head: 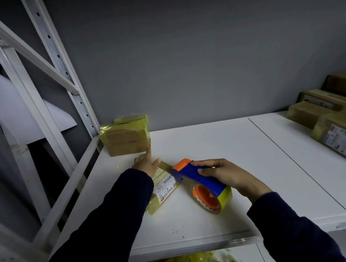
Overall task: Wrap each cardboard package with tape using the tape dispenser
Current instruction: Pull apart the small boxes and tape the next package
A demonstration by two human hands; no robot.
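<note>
The package (164, 190) under the flat left hand (147, 165) could be pushed crooked by the tape dispenser (207, 184) gripped in the right hand (229, 175) at 3 o'clock.

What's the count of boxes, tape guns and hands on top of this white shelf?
Cardboard packages: 7
Tape dispenser: 1
Hands, left hand and right hand: 2
Total: 10

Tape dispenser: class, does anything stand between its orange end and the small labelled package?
Nothing visible does. The right hand grips the tape dispenser, its orange end right beside the small labelled package. The left hand rests on that package's far end, clear of the gap.
</note>
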